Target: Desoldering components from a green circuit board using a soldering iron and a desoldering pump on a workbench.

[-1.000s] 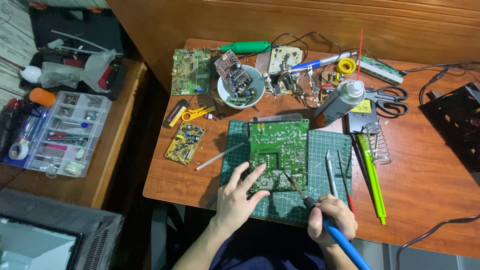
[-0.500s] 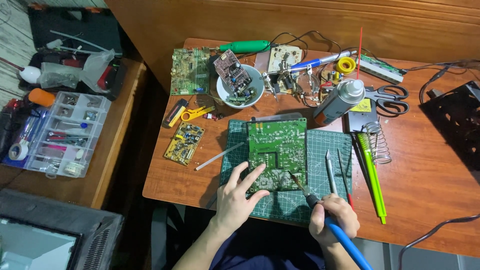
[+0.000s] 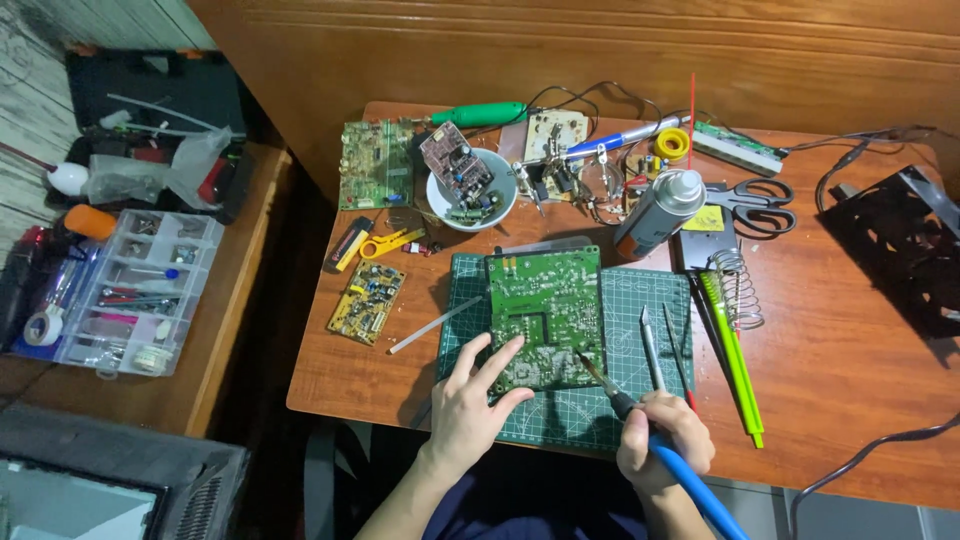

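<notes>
Far left, on a side bench: clear plastic parts box (image 3: 125,295) with small compartments, a tape roll (image 3: 42,326) beside it, a black case (image 3: 155,95) behind.

On the wooden table (image 3: 850,400), left part: small yellow circuit board (image 3: 367,301) lying flat, yellow wire stripper (image 3: 390,243) above it, another green board (image 3: 365,165) near the back edge, white bowl (image 3: 472,190) holding a small board on end.

Near the front edge: left hand (image 3: 470,405), open and relaxed, fingers spread, fingertips pressing the lower left corner of the large green circuit board (image 3: 545,315). Board flat on the green cutting mat (image 3: 650,330), solder side up, roughly centre of the table.

Just right of that: right hand (image 3: 665,445) closed around the blue handle of a soldering iron (image 3: 640,420), tip angled up and left, touching or just above the board's lower right edge; cannot tell which.

Further right on the mat: tweezers (image 3: 650,345) and a thin probe lying parallel. Beyond the mat: spray can (image 3: 660,210) upright, coil stand (image 3: 738,290), green-handled tool (image 3: 735,350), black scissors (image 3: 755,205). Far right: black metal frame (image 3: 900,250), cables trailing off the edge.
</notes>
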